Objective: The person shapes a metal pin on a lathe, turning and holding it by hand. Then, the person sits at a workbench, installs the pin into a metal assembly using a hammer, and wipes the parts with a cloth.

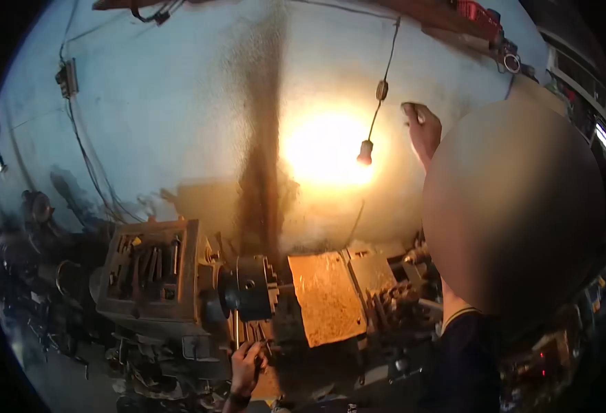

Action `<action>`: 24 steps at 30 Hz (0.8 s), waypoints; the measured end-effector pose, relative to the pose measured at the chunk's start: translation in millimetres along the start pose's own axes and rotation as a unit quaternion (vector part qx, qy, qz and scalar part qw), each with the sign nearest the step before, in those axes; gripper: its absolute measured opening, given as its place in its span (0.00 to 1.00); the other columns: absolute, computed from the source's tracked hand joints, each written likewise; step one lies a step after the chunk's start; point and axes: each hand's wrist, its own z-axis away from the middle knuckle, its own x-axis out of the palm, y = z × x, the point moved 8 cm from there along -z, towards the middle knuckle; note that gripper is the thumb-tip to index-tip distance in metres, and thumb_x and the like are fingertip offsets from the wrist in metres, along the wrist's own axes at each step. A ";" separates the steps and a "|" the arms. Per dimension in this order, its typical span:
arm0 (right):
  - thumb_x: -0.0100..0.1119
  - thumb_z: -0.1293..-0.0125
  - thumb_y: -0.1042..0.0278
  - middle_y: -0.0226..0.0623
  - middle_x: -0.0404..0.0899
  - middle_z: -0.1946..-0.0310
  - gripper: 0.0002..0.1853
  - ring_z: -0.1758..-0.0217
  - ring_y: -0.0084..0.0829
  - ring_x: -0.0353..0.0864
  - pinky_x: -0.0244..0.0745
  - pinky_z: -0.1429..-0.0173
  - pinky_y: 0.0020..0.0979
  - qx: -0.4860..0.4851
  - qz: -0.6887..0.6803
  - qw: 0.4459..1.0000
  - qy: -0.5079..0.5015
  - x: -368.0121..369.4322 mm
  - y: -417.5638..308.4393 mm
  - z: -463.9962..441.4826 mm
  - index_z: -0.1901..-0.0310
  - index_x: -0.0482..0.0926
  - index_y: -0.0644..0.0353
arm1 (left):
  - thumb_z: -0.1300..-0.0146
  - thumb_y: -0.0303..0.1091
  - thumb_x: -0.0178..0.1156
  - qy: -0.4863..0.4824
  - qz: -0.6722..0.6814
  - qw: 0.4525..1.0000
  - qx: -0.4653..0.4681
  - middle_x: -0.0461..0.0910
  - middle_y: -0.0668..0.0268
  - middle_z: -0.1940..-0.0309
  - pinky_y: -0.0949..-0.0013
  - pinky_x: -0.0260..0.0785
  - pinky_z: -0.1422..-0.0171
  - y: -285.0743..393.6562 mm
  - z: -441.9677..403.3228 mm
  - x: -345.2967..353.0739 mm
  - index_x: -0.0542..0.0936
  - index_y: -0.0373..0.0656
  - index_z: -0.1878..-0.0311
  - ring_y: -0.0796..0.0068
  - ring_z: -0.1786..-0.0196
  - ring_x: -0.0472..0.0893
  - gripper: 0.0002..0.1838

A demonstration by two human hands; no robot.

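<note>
At the bottom middle, my left hand (pixel 246 365) is closed at the lower end of a thin metal rod (pixel 236 329). The rod stands nearly upright just under the dark lathe chuck (pixel 250 289); whether it is seated in the chuck I cannot tell. The fingers curl over the rod's end, and part of the grip is in shadow. Left of the chuck is the headstock (pixel 153 320), its top tray (pixel 125 292) holding several small tools. My right hand does not show.
At the right stands another person (pixel 464 358), with a hand (pixel 423 131) raised near a lit hanging bulb (pixel 365 153). A stained sheet (pixel 327 296) covers the lathe right of the chuck, beside several metal pieces (pixel 396 299). Cables (pixel 86 151) run down the wall.
</note>
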 end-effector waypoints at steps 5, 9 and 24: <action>0.63 0.37 0.57 0.31 0.57 0.27 0.39 0.29 0.44 0.61 0.58 0.29 0.47 0.166 -0.198 0.944 -0.205 86.1 96.3 -79.3 0.27 0.57 0.53 | 0.34 0.33 0.57 0.184 -0.038 0.982 0.018 0.73 0.66 0.79 0.69 0.66 0.79 -24.5 55.6 -44.2 0.78 0.36 0.63 0.73 0.80 0.74 0.09; 0.58 0.36 0.62 0.27 0.77 0.46 0.26 0.48 0.24 0.74 0.68 0.40 0.36 0.162 -0.307 0.900 -0.264 124.5 120.4 -86.4 0.36 0.70 0.53 | 0.33 0.34 0.57 0.277 0.012 0.960 0.043 0.75 0.68 0.78 0.73 0.67 0.77 -43.1 97.7 -53.4 0.80 0.36 0.63 0.78 0.79 0.74 0.10; 0.48 0.28 0.55 0.41 0.77 0.43 0.21 0.40 0.37 0.77 0.74 0.39 0.39 -0.070 -0.182 0.974 0.119 65.8 15.0 -30.2 0.44 0.79 0.63 | 0.32 0.29 0.55 0.337 0.105 0.925 0.141 0.75 0.66 0.63 0.69 0.78 0.60 -61.4 230.4 -111.7 0.69 0.37 0.39 0.76 0.61 0.78 0.19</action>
